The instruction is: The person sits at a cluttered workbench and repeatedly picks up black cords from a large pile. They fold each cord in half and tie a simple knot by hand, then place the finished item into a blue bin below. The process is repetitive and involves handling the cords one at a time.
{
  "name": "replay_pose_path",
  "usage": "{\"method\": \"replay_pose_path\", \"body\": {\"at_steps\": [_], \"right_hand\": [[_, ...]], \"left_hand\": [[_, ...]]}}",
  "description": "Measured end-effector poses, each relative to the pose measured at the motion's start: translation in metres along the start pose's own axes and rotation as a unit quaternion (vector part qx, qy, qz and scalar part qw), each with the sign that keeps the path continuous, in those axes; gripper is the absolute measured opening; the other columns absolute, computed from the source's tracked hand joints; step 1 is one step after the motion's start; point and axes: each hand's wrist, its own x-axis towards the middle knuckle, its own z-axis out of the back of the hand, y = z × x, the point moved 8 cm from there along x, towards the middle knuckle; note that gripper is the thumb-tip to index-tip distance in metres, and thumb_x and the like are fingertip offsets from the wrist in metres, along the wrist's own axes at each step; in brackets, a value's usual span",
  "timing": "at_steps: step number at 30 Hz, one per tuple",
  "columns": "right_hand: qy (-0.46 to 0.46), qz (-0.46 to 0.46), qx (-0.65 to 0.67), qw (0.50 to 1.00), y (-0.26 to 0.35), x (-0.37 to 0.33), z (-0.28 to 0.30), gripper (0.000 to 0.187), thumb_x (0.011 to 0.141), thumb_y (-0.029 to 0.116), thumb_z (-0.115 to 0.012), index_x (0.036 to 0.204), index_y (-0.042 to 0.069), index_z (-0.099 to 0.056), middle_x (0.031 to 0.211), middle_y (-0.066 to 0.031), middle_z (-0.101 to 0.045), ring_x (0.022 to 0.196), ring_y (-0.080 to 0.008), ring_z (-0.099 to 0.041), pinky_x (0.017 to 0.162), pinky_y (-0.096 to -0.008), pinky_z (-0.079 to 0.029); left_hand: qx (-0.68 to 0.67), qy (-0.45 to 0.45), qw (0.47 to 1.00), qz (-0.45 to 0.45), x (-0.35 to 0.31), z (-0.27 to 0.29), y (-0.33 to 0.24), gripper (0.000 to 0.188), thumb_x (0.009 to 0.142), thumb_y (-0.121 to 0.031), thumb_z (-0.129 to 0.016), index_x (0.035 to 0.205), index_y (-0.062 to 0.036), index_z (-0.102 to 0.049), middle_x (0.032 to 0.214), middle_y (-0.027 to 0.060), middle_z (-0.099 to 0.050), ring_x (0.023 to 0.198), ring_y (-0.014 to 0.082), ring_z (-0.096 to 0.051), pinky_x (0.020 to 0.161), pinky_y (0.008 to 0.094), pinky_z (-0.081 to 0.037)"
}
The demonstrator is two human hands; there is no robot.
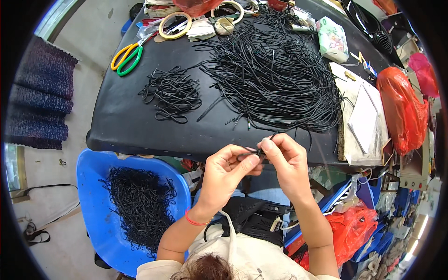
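Both hands meet in front of the table's near edge, pinching one thin black cord [254, 151] between them. My left hand [227, 170] is closed on it, thumb against the fingers, with a red string round the wrist. My right hand [285, 158] grips the same cord with thumb and forefinger. Whether the cord is knotted there is hidden by the fingertips. Just beyond lies a large heap of loose black cords [280, 79]. To its left is a smaller pile of looped black cords [173, 92].
The black-covered table [126, 126] also bears scissors [128, 58] with orange and green handles, a tape roll [175, 25], a tissue pack [332, 39] and a pale board [364, 116]. Below left stands a blue tub [93, 205] holding many tangled cords. Red plastic bags [402, 109] lie at right.
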Motion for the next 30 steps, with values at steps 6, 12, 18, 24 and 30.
{"method": "replay_pose_path", "body": {"at_steps": [6,12,18,24,30], "right_hand": [[0.039,0.04,-0.091,0.994,0.001,0.0,-0.001,0.016,0.084,0.012,-0.061,0.077,-0.001,-0.056,0.067,-0.0012,-0.051,0.058,-0.0044,-0.046,0.051,-0.0205,-0.037],[-0.025,-0.011,0.023,0.999,0.003,-0.001,0.002,0.022,0.084,0.013,-0.061,0.067,0.001,-0.054,0.065,0.0012,-0.052,0.056,-0.0035,-0.043,0.05,-0.0198,-0.034],[-0.028,-0.044,0.049,0.997,-0.008,-0.001,0.011,0.023,0.084,0.013,-0.06,0.065,0.003,-0.055,0.061,0.002,-0.053,0.057,-0.0023,-0.043,0.053,-0.0178,-0.035],[-0.002,-0.097,0.077,0.992,-0.01,0.009,0.022,0.02,0.088,0.02,-0.057,0.095,0.001,-0.06,0.076,-0.0013,-0.058,0.067,-0.0057,-0.052,0.058,-0.0187,-0.041],[0.073,-0.089,0.048,0.992,-0.022,-0.006,0.005,0.016,0.083,0.012,-0.063,0.095,0.001,-0.06,0.08,0.0007,-0.06,0.069,-0.0036,-0.051,0.06,-0.018,-0.041]], "left_hand": [[0.143,0.07,0.984,0.074,-0.002,-0.004,-0.001,0.013,0.085,-0.01,-0.061,0.093,0.0009,-0.062,0.077,0.0018,-0.061,0.064,0.0046,-0.053,0.057,0.0185,-0.044],[0.24,0.064,0.967,-0.047,-0.009,-0.008,-0.006,0.012,0.083,-0.006,-0.06,0.091,0.0028,-0.063,0.074,0.0042,-0.06,0.061,0.0055,-0.051,0.053,0.0208,-0.04],[0.318,0.055,0.941,-0.103,-0.016,-0.016,-0.012,0.011,0.083,-0.007,-0.061,0.089,0.0021,-0.063,0.071,0.0054,-0.06,0.06,0.0067,-0.052,0.053,0.0219,-0.041],[0.227,0.08,0.97,0.036,0.001,0.013,-0.002,0.017,0.088,-0.016,-0.057,0.092,0.0006,-0.062,0.074,0.0002,-0.059,0.062,0.0042,-0.051,0.058,0.0176,-0.043],[0.191,0.064,0.979,0.031,0.006,0.007,-0.005,0.021,0.088,-0.019,-0.058,0.093,0.0016,-0.062,0.076,0.002,-0.061,0.066,0.0044,-0.053,0.059,0.0195,-0.045]]}}
